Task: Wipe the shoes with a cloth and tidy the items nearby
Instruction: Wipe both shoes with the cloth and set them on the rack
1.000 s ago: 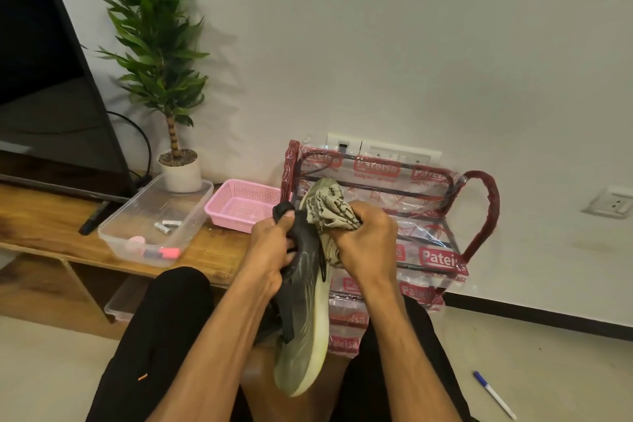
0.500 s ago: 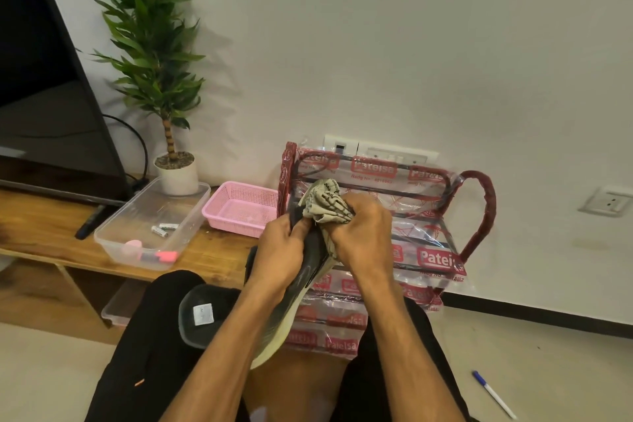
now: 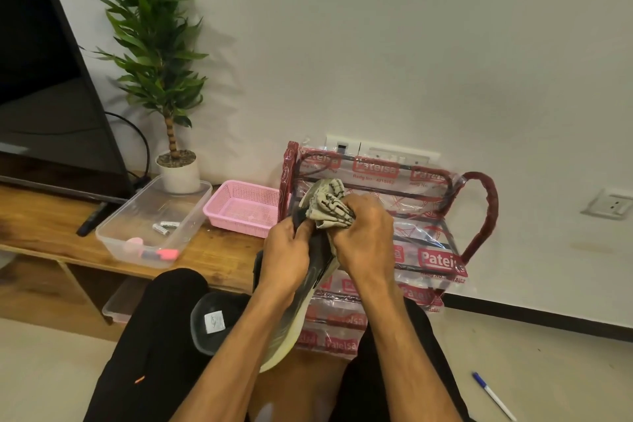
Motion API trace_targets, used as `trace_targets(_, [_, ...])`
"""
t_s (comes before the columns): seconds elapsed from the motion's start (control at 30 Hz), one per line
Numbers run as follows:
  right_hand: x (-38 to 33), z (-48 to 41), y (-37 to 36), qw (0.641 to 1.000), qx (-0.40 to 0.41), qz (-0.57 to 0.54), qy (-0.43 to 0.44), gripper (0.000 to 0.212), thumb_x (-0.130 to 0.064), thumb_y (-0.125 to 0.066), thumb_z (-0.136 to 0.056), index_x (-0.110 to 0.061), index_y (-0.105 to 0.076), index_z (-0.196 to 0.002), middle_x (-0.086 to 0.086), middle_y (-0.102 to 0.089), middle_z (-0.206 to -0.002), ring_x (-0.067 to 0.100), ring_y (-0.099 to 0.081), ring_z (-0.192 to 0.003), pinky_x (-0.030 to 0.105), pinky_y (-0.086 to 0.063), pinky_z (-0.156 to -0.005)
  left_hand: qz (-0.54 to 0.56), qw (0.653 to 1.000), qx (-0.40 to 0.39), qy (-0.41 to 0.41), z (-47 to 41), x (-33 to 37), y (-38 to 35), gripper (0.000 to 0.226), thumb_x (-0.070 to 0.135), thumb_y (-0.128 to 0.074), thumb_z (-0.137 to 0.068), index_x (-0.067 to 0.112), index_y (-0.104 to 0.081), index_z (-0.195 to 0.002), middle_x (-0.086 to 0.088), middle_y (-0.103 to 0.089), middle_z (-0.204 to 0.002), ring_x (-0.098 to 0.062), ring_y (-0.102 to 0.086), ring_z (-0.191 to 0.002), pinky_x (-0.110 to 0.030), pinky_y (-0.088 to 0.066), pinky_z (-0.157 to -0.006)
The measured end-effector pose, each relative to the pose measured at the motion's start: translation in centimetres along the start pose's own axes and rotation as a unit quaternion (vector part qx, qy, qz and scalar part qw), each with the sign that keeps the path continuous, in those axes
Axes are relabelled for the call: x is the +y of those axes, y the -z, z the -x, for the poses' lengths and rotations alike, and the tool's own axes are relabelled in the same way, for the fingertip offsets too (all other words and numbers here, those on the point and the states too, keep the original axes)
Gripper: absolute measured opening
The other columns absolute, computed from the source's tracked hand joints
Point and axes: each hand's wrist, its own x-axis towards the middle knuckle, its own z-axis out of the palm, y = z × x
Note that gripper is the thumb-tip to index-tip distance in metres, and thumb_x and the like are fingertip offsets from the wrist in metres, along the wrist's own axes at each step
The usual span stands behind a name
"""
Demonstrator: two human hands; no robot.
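Your left hand [image 3: 286, 252] grips the shoe [image 3: 301, 298] above your lap; your right hand [image 3: 364, 236] closes around the cloth [image 3: 329, 204] on its toe. Wiping is underway; the pen [image 3: 493, 396] on the floor still waits.

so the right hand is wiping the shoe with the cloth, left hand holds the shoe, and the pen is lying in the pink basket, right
Not quite: the pen is not in the pink basket. The head view shows it lying on the floor at lower right. The rest holds: the right hand presses the cloth on the shoe, and the left hand holds the shoe.
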Motion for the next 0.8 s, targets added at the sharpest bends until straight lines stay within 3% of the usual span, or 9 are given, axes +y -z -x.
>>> trace_targets(0.2, [-1.2, 1.0, 0.6, 0.996, 0.022, -0.059, 0.063, 0.018, -0.008, -0.079, -0.079, -0.011, -0.068, -0.093, -0.002, -0.059, -0.092, 0.007, -0.05, -0.078, 0.009, -0.036, -0.061, 0.128, 0.99, 0.057, 0.025, -0.6, 0.6, 0.4, 0.022, 0.021, -0.05, -0.103, 0.019, -0.072, -0.103, -0.005, -0.077, -0.093, -0.023, -0.073, -0.093, -0.044, -0.058, -0.084])
trace_targets(0.33, [-0.7, 1.4, 0.4, 0.994, 0.003, -0.096, 0.047, 0.015, -0.008, -0.079, -0.079, -0.013, -0.068, -0.089, -0.003, -0.058, -0.086, 0.008, -0.051, -0.072, 0.022, -0.046, -0.058, 0.209, 0.97, 0.091, 0.089, -1.2, 0.5, 0.8, 0.017, 0.019, -0.05, -0.103, 0.015, -0.067, -0.102, -0.003, -0.077, -0.087, -0.016, -0.074, -0.08, -0.035, -0.058, -0.07])
trace_targets(0.4, [-0.4, 1.4, 0.4, 0.994, -0.011, -0.1, 0.043, 0.014, -0.01, -0.079, -0.079, -0.014, -0.067, -0.085, -0.003, -0.058, -0.082, 0.007, -0.05, -0.069, 0.019, -0.044, -0.057, 0.235, 0.96, 0.093, 0.116, -1.6, 0.3, 1.1, 0.015, 0.02, -0.051, -0.102, 0.014, -0.064, -0.099, -0.002, -0.076, -0.079, -0.015, -0.073, -0.073, -0.035, -0.057, -0.069])
trace_targets(0.5, [0.0, 1.7, -0.1, 0.993, 0.031, -0.114, 0.025, 0.011, -0.013, -0.079, -0.082, -0.012, -0.069, -0.086, -0.004, -0.06, -0.081, -0.003, -0.048, -0.068, 0.008, -0.04, -0.059, 0.252, 0.953, 0.085, 0.148, -2.1, 0.0, 1.3, 0.012, 0.019, -0.052, -0.102, 0.011, -0.062, -0.099, -0.005, -0.074, -0.077, -0.016, -0.071, -0.07, -0.034, -0.055, -0.065])
trace_targets(0.63, [1.0, 2.0, -0.7, 0.982, 0.109, -0.142, -0.054, 0.012, -0.011, -0.078, -0.081, -0.009, -0.071, -0.091, 0.001, -0.066, -0.087, 0.009, -0.057, -0.076, 0.01, -0.045, -0.061, 0.272, 0.939, 0.091, 0.188, -2.3, -0.5, 1.9, 0.012, 0.021, -0.054, -0.101, 0.01, -0.058, -0.1, -0.01, -0.07, -0.087, -0.019, -0.068, -0.076, -0.035, -0.053, -0.064])
trace_targets(0.73, [1.4, 1.8, -0.2, 0.974, 0.116, -0.182, -0.072, 0.013, -0.01, -0.08, -0.079, -0.013, -0.072, -0.089, -0.002, -0.065, -0.085, 0.007, -0.06, -0.077, 0.018, -0.049, -0.062, 0.296, 0.93, 0.091, 0.198, -2.6, -0.6, 2.5, 0.012, 0.021, -0.053, -0.101, 0.01, -0.058, -0.099, -0.011, -0.068, -0.089, -0.019, -0.066, -0.077, -0.035, -0.053, -0.065])
trace_targets(0.8, [1.1, 2.0, 0.2, 0.978, 0.085, -0.187, -0.042, 0.011, -0.011, -0.08, -0.079, -0.015, -0.071, -0.085, -0.004, -0.064, -0.081, 0.001, -0.058, -0.074, 0.009, -0.042, -0.059, 0.312, 0.926, 0.087, 0.193, -2.7, -0.5, 2.6, 0.011, 0.02, -0.052, -0.102, 0.01, -0.057, -0.1, -0.011, -0.068, -0.09, -0.019, -0.066, -0.078, -0.035, -0.053, -0.067])
